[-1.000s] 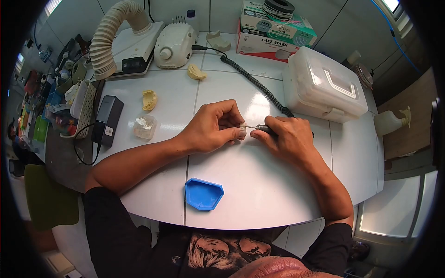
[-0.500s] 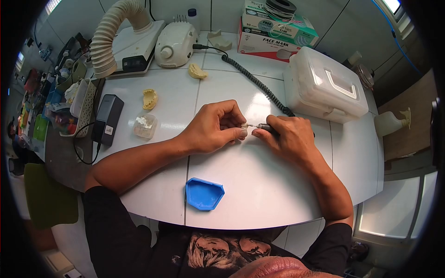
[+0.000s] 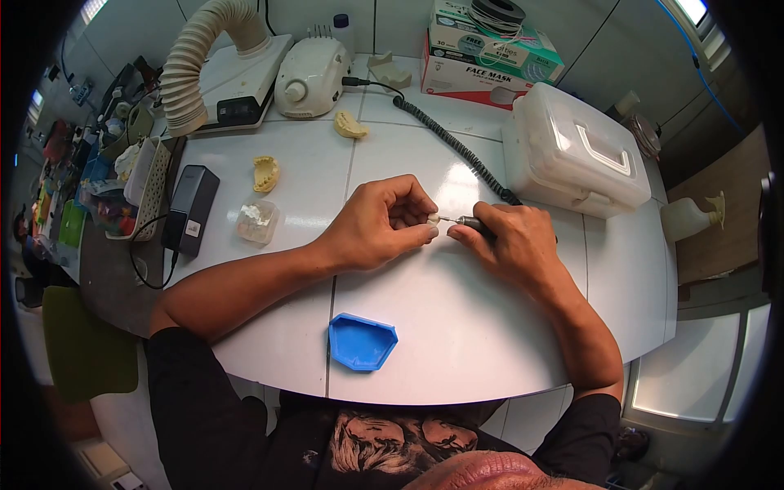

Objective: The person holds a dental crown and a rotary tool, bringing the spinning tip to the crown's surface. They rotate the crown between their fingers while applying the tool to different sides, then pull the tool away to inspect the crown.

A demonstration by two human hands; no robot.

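Note:
My left hand (image 3: pixel 382 219) pinches a small off-white piece (image 3: pixel 433 219) between thumb and fingertips above the white tiled table. Its exact shape is mostly hidden by the fingers. From the other side, my right hand (image 3: pixel 516 239) grips a dark rotary handpiece (image 3: pixel 471 223) like a pen, and the thin metal bur points left with its tip right at the piece. A black coiled cord (image 3: pixel 457 147) runs from near the right hand to the white control unit (image 3: pixel 313 77). Nearer my body lies a blue tray (image 3: pixel 363 343).
Two yellow dental casts (image 3: pixel 265 174) and a small clear box (image 3: pixel 257 221) lie left of my hands. Behind stand a dust extractor with a ribbed hose (image 3: pixel 184 73) and face mask boxes (image 3: pixel 482 73). A translucent case (image 3: pixel 572 151) is at right, a dark power box (image 3: pixel 191 210) at left.
Both hands keep their hold in nearly the same place. The handpiece and the small piece have shifted very slightly against each other; the whole view has moved a touch.

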